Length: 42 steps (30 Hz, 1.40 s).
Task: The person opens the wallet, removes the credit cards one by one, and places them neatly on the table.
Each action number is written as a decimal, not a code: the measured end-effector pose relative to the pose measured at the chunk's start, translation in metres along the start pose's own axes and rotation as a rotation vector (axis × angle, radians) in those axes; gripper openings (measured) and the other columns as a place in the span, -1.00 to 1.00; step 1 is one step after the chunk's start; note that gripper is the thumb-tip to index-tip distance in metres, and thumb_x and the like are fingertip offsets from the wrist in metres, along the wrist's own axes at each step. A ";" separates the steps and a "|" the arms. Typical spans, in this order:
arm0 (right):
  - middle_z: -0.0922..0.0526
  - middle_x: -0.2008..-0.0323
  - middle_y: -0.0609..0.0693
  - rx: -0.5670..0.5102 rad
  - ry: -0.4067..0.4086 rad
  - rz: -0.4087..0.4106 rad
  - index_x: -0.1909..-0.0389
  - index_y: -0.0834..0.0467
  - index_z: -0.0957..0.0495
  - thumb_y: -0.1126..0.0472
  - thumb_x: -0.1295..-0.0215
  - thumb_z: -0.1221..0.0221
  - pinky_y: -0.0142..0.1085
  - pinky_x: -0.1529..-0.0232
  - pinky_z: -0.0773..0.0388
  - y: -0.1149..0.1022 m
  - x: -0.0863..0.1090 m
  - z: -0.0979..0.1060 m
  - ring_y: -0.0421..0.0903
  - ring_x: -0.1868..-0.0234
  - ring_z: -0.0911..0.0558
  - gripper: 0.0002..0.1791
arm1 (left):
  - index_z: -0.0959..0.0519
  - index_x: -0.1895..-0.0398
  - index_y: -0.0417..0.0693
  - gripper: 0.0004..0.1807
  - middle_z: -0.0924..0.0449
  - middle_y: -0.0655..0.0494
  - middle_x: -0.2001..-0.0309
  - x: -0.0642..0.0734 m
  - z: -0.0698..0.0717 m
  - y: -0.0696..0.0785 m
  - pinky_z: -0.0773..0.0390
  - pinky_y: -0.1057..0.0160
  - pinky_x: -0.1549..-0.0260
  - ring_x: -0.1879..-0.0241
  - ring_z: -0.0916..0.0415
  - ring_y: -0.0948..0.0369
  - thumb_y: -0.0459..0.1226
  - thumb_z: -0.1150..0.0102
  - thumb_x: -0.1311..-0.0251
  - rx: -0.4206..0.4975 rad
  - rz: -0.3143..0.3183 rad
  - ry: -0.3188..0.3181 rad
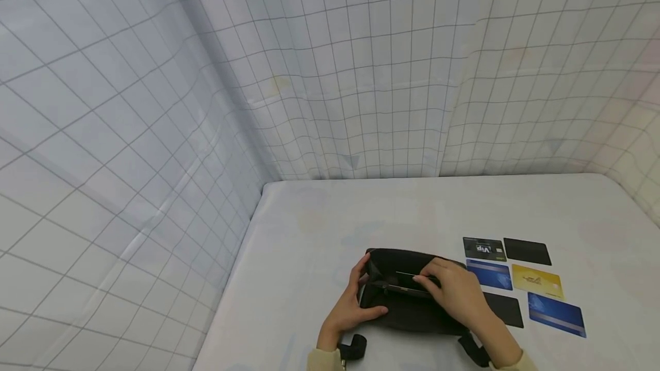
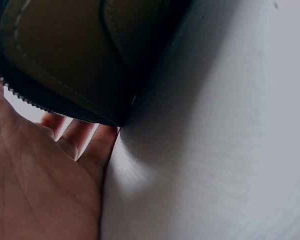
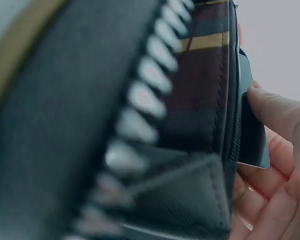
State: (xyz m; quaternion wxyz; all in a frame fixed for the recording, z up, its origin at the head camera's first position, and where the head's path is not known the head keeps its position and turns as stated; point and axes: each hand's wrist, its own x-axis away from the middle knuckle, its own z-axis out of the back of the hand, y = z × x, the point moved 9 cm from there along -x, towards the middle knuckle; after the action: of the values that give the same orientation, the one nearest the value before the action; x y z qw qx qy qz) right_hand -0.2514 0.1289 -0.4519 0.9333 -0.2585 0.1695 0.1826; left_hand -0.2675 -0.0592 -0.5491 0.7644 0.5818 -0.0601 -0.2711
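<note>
A black zip wallet [image 1: 412,311] lies spread at its top on the white table, in the lower middle of the head view. My left hand [image 1: 346,309] grips its left end, thumb on the front and fingers at the back edge. Over the wallet's right part, my right hand [image 1: 456,291] pinches a dark card [image 3: 252,135] between thumb and fingers. That card stands partly inside the wallet, its lower part hidden. In the right wrist view the zip teeth [image 3: 152,72] and a striped inner divider [image 3: 200,85] show close up.
Right of the wallet lie a black VIP card [image 1: 484,249], a plain black card [image 1: 527,251], a blue card [image 1: 488,274], a yellow card [image 1: 538,281], another black card [image 1: 505,309] and another blue card [image 1: 557,314]. Grid-patterned curtains [image 1: 361,73] stand behind and left.
</note>
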 end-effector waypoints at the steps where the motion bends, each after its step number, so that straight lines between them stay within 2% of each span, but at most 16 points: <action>1: -0.50 0.49 -0.35 -0.008 -0.021 -0.015 0.53 -0.13 -0.60 0.04 -0.11 -0.36 -0.35 0.52 -0.39 0.001 -0.001 -0.001 -0.36 0.54 -0.42 -0.87 | 0.21 -0.52 0.24 0.14 0.15 0.06 -0.46 0.000 0.000 0.000 -0.18 -0.21 -0.13 -0.32 -0.10 -0.10 -0.26 -0.41 -0.03 0.000 0.004 0.000; 5: -0.54 0.55 -0.36 -0.044 -0.096 -0.066 0.49 -0.17 -0.60 -0.04 -0.19 -0.28 -0.30 0.48 -0.40 0.008 -0.002 -0.004 -0.35 0.56 -0.42 -0.88 | 0.21 -0.51 0.26 0.14 0.14 0.07 -0.46 0.000 0.000 0.000 -0.17 -0.23 -0.12 -0.32 -0.09 -0.10 -0.26 -0.42 -0.02 0.002 0.014 0.004; 9: -0.49 0.57 -0.39 -0.084 -0.125 -0.058 0.45 -0.17 -0.59 -0.08 -0.24 -0.22 -0.32 0.49 -0.35 0.011 -0.002 -0.003 -0.36 0.58 -0.35 -0.87 | 0.20 -0.52 0.24 0.14 0.14 0.08 -0.46 0.001 0.000 0.000 -0.16 -0.21 -0.14 -0.32 -0.08 -0.08 -0.24 -0.42 -0.03 0.009 0.005 0.006; 13: -0.55 0.48 -0.38 -0.167 -0.142 -0.043 0.39 -0.16 -0.58 0.02 -0.22 -0.27 -0.33 0.44 -0.40 0.015 0.001 -0.001 -0.37 0.52 -0.40 -0.95 | 0.19 -0.52 0.23 0.13 0.14 0.08 -0.46 0.002 0.000 0.001 -0.17 -0.19 -0.15 -0.32 -0.08 -0.06 -0.23 -0.42 -0.03 0.003 -0.007 0.005; 16: -0.60 0.38 -0.32 -0.244 -0.180 -0.057 0.31 -0.12 -0.59 0.15 -0.19 -0.31 -0.33 0.39 -0.45 0.020 0.004 0.001 -0.36 0.46 -0.45 -0.89 | 0.19 -0.52 0.23 0.13 0.14 0.09 -0.46 0.001 0.000 0.001 -0.18 -0.19 -0.14 -0.32 -0.10 -0.05 -0.22 -0.42 -0.03 -0.001 -0.006 0.005; 22: -0.63 0.29 -0.14 -0.373 -0.261 -0.082 0.17 0.05 -0.59 0.26 -0.21 -0.28 -0.35 0.44 -0.46 0.026 0.010 0.008 -0.30 0.46 -0.48 -0.82 | 0.19 -0.52 0.25 0.13 0.16 0.12 -0.47 0.001 0.000 0.001 -0.19 -0.21 -0.11 -0.31 -0.13 -0.06 -0.22 -0.42 -0.02 0.012 0.010 0.006; 27: -0.63 0.33 -0.19 -0.403 -0.214 -0.174 0.20 0.02 -0.59 0.21 -0.18 -0.31 -0.36 0.38 -0.53 0.036 0.016 0.016 -0.31 0.41 -0.57 -0.83 | 0.19 -0.52 0.24 0.13 0.17 0.11 -0.47 0.001 -0.001 0.001 -0.19 -0.23 -0.10 -0.31 -0.12 -0.08 -0.23 -0.42 -0.03 0.012 0.012 0.000; 30: -0.63 0.38 -0.20 -0.410 -0.139 -0.219 0.23 0.03 -0.59 0.18 -0.17 -0.33 -0.35 0.39 -0.53 0.044 0.020 0.022 -0.29 0.41 -0.60 -0.83 | 0.19 -0.52 0.26 0.13 0.18 0.12 -0.47 0.001 -0.001 0.000 -0.18 -0.23 -0.11 -0.32 -0.11 -0.07 -0.23 -0.42 -0.03 0.015 0.021 -0.003; 33: -0.62 0.45 -0.18 -0.419 -0.037 -0.248 0.24 0.07 -0.58 0.18 -0.17 -0.32 -0.35 0.48 -0.50 0.052 0.025 0.031 -0.23 0.49 -0.58 -0.83 | 0.20 -0.51 0.28 0.13 0.21 0.13 -0.48 0.001 -0.001 -0.001 -0.16 -0.24 -0.12 -0.32 -0.10 -0.07 -0.22 -0.41 -0.04 0.016 0.028 -0.006; 36: -0.59 0.55 -0.12 -0.474 0.037 -0.272 0.19 0.14 -0.54 0.22 -0.22 -0.28 -0.33 0.55 -0.49 0.060 0.030 0.040 -0.17 0.57 -0.57 -0.82 | 0.21 -0.51 0.28 0.13 0.23 0.14 -0.48 0.001 -0.001 -0.002 -0.15 -0.26 -0.11 -0.33 -0.09 -0.08 -0.23 -0.40 -0.05 0.010 0.026 -0.007; 42: -0.62 0.61 0.00 -0.588 0.067 -0.356 0.00 0.24 -0.41 0.23 -0.37 -0.13 -0.27 0.54 -0.56 0.082 0.042 0.051 -0.06 0.63 -0.60 -0.74 | 0.21 -0.52 0.25 0.13 0.25 0.13 -0.49 0.000 -0.001 -0.001 -0.16 -0.29 -0.09 -0.32 -0.09 -0.10 -0.26 -0.40 -0.05 0.008 0.008 -0.006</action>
State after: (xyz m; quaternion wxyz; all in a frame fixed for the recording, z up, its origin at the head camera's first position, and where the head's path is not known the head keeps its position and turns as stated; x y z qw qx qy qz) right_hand -0.2379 0.2324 -0.4627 0.8300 -0.5478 0.0923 0.0495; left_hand -0.2672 -0.0580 -0.5501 0.7629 0.5840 -0.0657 -0.2694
